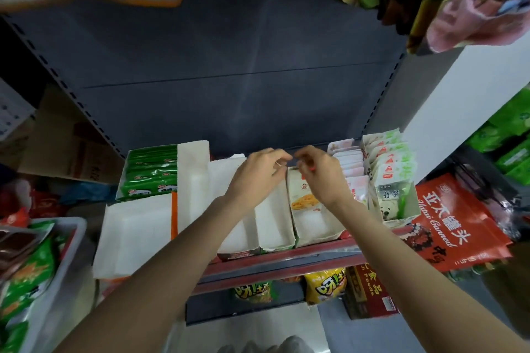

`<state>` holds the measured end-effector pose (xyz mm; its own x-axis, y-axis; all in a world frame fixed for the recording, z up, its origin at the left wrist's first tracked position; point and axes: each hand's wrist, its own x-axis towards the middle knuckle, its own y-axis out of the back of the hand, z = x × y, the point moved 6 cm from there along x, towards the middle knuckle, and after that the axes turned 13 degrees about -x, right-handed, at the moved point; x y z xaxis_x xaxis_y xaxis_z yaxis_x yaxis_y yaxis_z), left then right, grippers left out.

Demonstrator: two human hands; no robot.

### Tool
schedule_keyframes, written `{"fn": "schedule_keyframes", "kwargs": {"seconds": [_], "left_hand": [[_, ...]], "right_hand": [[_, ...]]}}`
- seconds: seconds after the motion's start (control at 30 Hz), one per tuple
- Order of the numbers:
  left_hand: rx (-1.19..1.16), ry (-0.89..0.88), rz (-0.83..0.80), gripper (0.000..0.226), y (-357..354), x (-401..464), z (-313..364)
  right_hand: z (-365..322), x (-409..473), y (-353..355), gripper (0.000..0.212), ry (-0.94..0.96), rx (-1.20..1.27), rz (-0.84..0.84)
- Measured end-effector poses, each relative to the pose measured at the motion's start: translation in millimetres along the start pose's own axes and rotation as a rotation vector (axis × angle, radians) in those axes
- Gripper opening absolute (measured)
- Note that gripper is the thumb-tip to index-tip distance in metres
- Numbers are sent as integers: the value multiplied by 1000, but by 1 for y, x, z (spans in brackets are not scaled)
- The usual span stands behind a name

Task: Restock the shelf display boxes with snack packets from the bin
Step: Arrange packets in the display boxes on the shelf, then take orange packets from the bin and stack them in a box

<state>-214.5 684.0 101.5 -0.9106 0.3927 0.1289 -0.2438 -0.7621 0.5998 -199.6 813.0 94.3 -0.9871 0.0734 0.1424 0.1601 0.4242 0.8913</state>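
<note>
Head view, red bag (456,221) "Canned", box (370,292) "Foods"

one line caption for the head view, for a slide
Both hands reach over a nearly empty display box on the shelf.

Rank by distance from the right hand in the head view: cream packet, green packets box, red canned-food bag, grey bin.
1. cream packet, beneath the right hand.
2. red canned-food bag, to its right.
3. green packets box, far left on the shelf.
4. grey bin, lower left.

Red-edged shelf (286,255) under a row of display boxes (275,226) (several empty, white inside)
</note>
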Motion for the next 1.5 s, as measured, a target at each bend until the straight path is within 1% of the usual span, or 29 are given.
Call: {"fn": "schedule_keyframes", "kwargs": {"seconds": [0.07, 0.1, 0.23, 0.33, 0.4, 0.47, 0.57, 0.67, 0.73, 0.83, 0.9, 0.97, 1.03, 1.1, 1.17, 1.23, 1.33, 1.43, 1.5], "left_hand": [[-92, 14, -30, 25, 23, -18, -12], [-105, 33, -14, 24, 38, -29, -21], [-126, 174, 180, 23, 110, -79, -69], [-83, 282, 327, 21, 169, -128, -116], [-55, 338, 393, 21, 208, -164, -149], [-34, 382, 407, 21, 243, -201, -178], [43, 457, 390, 22, 290, -254, -224], [19, 503, 371, 40, 329, -298, -270], [47, 517, 305, 34, 345, -323, -296], [134, 488, 215, 33, 364, -354, -319], [193, 419, 141, 42, 370, -367, -333], [301, 372, -33, 52, 368, -377, -344], [411, 416, -193, 57, 369, -384, -356], [423, 472, -253, 59, 373, -387, -366], [381, 499, -258, 62, 377, -385, -369], [329, 509, -207, 64, 380, -382, -376], [258, 578, -153, 65, 382, -380, -388], [265, 631, -118, 57, 383, -376, -393], [244, 644, -40, 51, 386, -372, -394]], "right_hand": [[-26, 2, -12, 24, 10, 29, -99], [-42, 3, -20, 24, 29, 33, -136], [-125, -1, -53, 25, 170, 20, -201], [-198, -14, -85, 25, 269, 57, -263], [-250, -27, -110, 25, 340, 50, -315], [-301, -44, -136, 25, 381, 48, -363], [-364, -71, -177, 25, 379, 59, -444], [-413, -94, -212, 25, 381, 25, -498], [-438, -108, -234, 29, 378, 1, -540], [-464, -124, -261, 32, 343, -13, -566], [-476, -128, -278, 34, 309, -31, -563], [-485, -129, -291, 42, 278, -67, -548], [-493, -126, -299, 52, 250, -88, -534], [-498, -121, -306, 61, 232, -117, -539], [-501, -115, -314, 70, 212, -155, -572], [-501, -108, -322, 74, 188, -191, -588], [-502, -97, -335, 74, 179, -256, -596], [-505, -94, -351, 72, 194, -298, -637], [-508, -96, -356, 66, 218, -350, -641]]}}
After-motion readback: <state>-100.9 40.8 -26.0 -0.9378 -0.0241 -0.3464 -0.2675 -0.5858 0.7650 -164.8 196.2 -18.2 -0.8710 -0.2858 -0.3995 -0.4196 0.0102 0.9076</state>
